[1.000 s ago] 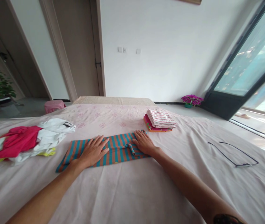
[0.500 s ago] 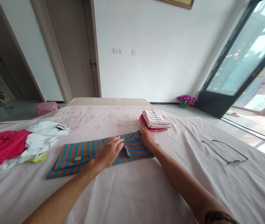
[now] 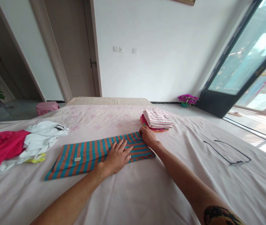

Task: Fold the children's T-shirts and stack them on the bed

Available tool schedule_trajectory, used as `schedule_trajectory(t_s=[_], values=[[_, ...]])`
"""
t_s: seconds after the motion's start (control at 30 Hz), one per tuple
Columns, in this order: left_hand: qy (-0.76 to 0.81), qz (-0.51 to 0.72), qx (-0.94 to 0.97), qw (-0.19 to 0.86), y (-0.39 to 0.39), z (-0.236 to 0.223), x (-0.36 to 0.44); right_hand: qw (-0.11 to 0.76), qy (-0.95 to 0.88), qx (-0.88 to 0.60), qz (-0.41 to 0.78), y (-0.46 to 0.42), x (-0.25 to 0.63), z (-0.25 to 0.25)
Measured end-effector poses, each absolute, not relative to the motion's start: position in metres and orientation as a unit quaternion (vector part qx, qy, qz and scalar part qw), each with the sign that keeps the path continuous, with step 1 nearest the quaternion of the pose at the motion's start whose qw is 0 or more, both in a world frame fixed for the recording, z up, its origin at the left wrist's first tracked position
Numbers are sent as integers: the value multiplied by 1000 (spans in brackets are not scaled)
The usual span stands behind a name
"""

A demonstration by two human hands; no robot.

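A blue-and-brown striped shirt (image 3: 86,151), folded into a long strip with a small pale label near its left end, lies flat on the bed. My left hand (image 3: 118,156) rests palm down on its middle, fingers spread. At the far right corner of the shirt, my right hand (image 3: 148,136) has its fingers curled onto the edge and pinches the cloth; the fingertips are partly hidden. Just beyond that hand sits a stack of folded clothes (image 3: 157,118), with a white, red-striped piece on top.
A loose heap of clothes (image 3: 8,147), red, white and yellow, lies on the left of the bed. Eyeglasses (image 3: 239,162) rest unfolded on the sheet (image 3: 193,150) at the right. Beyond the bed stand a pink stool (image 3: 47,107) and purple flowers (image 3: 188,99).
My left hand has slid slightly right and spread flatter on the shirt. The raised fold near the shirt's right part now lies smoother. My right hand stays at the corner, its fingers more curled.
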State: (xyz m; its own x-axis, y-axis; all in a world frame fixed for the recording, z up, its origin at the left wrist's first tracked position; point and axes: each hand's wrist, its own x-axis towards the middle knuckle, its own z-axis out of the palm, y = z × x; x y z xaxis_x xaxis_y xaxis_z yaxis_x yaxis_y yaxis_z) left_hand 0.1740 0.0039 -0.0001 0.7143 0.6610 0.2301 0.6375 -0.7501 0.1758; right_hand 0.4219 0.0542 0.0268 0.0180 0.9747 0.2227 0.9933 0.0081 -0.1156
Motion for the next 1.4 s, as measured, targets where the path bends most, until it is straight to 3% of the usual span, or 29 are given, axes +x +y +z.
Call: schedule_trajectory(t_s=[0.1,0.27,0.43,0.57,0.77,0.93,1.07,1.23,1.4], values=[[330,132,934,44,3,1,171,109,-694,-710,-43,50,420,33],[307,114,943,51,0,4,169,162,-755,-630,-86,40,398,30],[274,90,955,67,-9,12,154,53,-796,-602,-40,31,389,6],[259,90,956,100,-21,18,129,44,-757,-649,-64,33,389,4],[423,180,887,47,-18,16,65,101,-813,-567,-80,22,366,22],[524,131,841,-21,-6,-5,-1,69,-878,-472,-19,9,354,19],[562,166,809,-44,-1,-18,-35,71,-880,-469,-14,7,355,15],[635,216,741,-35,11,-13,-60,87,-876,-474,-16,7,354,13],[680,209,697,81,25,1,-71,86,-876,-474,-21,7,354,10]])
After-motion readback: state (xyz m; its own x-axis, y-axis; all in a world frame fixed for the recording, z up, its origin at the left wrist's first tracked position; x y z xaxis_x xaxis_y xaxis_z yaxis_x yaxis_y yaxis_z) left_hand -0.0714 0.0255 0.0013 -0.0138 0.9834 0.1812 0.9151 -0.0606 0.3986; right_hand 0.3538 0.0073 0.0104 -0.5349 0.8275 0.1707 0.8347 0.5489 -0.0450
